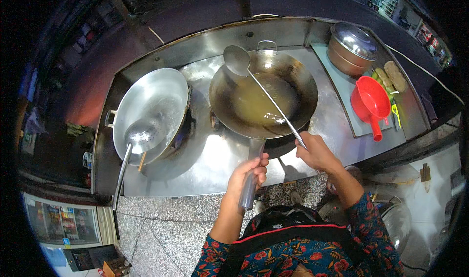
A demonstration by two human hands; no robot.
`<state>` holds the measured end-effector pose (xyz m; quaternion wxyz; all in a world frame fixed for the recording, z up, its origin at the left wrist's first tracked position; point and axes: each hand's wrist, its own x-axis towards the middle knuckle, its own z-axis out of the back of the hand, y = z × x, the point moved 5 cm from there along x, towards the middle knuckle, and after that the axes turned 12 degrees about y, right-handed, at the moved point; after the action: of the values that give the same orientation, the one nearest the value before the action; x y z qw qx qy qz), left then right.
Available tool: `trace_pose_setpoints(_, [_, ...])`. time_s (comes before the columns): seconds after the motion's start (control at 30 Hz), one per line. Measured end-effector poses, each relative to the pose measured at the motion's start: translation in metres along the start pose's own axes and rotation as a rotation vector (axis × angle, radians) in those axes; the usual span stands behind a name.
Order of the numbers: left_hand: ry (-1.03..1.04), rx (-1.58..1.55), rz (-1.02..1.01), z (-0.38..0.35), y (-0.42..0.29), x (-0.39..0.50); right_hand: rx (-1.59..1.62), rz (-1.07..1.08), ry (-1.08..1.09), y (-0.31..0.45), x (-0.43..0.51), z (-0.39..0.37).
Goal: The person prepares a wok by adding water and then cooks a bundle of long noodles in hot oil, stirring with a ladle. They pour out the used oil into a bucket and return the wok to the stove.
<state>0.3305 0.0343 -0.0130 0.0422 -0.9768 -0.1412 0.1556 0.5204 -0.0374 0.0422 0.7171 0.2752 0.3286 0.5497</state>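
My left hand (249, 174) grips the tubular metal handle of a wok (307, 83), which sits in the middle of the steel counter. A shallow pool of yellowish liquid (253, 101), perhaps oil, lies in its bottom. In my right hand (317, 150) is the long shaft of a ladle (236, 60). The ladle's round bowl is over the wok's far left rim, and its shaft crosses above the liquid. Whether the bowl touches the rim I cannot tell.
To the left, a large aluminium pan (146, 90) holds a perforated skimmer (144, 136), its handle jutting past the counter's front edge. On the right, a red plastic dipper (370, 97) and a lidded metal pot (351, 50) stand on a board (331, 66). A raised steel wall (205, 44) borders the counter (216, 149).
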Motion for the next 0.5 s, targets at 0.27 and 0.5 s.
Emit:
trace_pose_setpoints(0.27, [0.277,0.104,-0.055,-0.018,0.011,0.003,-0.344,0.014,0.238,-0.003,0.0,0.012])
trace_pose_setpoints(0.5, [0.266,0.139,-0.147,-0.025,0.036,0.009,-0.559,0.047,0.414,-0.013,-0.059,0.099])
